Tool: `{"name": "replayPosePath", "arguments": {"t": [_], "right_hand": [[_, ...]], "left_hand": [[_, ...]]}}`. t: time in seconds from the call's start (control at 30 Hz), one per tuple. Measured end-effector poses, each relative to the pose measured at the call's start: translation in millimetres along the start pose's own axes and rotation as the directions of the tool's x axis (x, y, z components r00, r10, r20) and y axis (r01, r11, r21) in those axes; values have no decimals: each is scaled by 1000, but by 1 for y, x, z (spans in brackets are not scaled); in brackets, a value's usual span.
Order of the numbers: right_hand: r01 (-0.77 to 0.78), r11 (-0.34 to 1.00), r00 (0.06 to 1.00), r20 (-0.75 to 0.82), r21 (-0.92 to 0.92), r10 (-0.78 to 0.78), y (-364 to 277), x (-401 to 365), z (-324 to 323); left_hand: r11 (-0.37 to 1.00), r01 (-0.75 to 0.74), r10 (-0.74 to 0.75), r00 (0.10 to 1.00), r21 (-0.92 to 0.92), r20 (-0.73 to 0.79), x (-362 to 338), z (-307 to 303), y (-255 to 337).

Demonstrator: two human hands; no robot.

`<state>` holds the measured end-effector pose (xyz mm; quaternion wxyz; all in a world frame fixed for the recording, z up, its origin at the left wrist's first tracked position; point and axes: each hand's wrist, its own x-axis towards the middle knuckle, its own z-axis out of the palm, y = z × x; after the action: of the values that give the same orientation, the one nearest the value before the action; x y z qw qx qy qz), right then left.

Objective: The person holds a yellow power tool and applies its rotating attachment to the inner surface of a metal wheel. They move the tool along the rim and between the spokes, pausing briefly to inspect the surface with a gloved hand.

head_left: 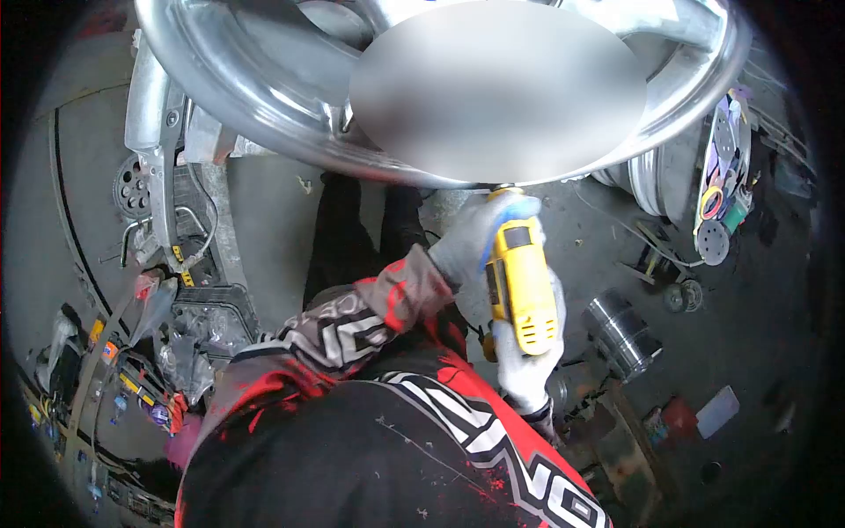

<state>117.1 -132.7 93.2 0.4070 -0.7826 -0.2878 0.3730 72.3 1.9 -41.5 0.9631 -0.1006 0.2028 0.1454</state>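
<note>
A yellow power drill (pixel 521 286) points away from me, its front end close below the edge of a shiny metal wheel rim (pixel 238 84). My left hand (pixel 466 238), in a grey-white glove with blue on the fingers, is wrapped round the drill's front part. At the rear, my right hand (pixel 528 365) in a similar glove grips the drill from below and behind, with its fingers partly hidden by the yellow body. The tip of the tool is mostly out of sight at the rim's lower edge. A blurred oval covers much of the rim's middle.
On the right stands a narrow shelf with sanding discs (pixel 711 242) and tape rolls (pixel 711 204). A metal cylinder (pixel 623 334) lies on the floor (pixel 572 238) beside me. To the left are a metal frame (pixel 167 176), plastic bags (pixel 189 352) and scattered tools.
</note>
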Motion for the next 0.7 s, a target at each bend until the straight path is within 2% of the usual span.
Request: {"name": "replayPosePath", "arguments": {"t": [0.03,0.1,0.17,0.23,0.3,0.37,0.43,0.47,0.57,0.6,0.63,0.7], "right_hand": [[12,999,1000,9,-34,-11,1,-2,2],[-4,1000,1000,13,-22,4,0,-3,0],[-47,994,998,-38,101,51,-1,-1,-6],[-10,998,997,-80,-59,5,2,1,-13],[65,994,993,-97,-87,-74,2,2,-10],[-62,997,994,-90,48,66,3,-5,-3],[2,1000,999,-36,12,-1,4,-4,8],[8,1000,1000,-29,8,-8,4,-4,11],[-17,999,998,-58,45,20,0,-3,7],[-50,994,994,-88,93,59,-3,-2,3],[-19,1000,996,-83,-4,19,-4,3,-5],[-62,997,987,-155,-54,53,-3,2,-12]], "left_hand": [[997,-6,10,998,-71,57,-6,-2,2],[999,-24,25,999,-30,35,-4,-2,-2],[998,-10,11,1000,58,-16,11,1,-11],[998,15,-13,999,62,-32,12,21,-6],[987,-26,32,999,158,-29,10,24,-5],[996,-5,10,998,93,-55,7,9,-7],[995,-31,34,999,99,-26,-7,0,2],[1000,-5,5,1000,6,-3,-9,-2,6],[994,63,-56,995,86,-81,-1,10,7],[991,22,-15,998,131,-60,5,15,2],[991,27,-18,997,135,-70,11,20,-2],[988,88,-82,995,125,-55,24,31,-7]]}}
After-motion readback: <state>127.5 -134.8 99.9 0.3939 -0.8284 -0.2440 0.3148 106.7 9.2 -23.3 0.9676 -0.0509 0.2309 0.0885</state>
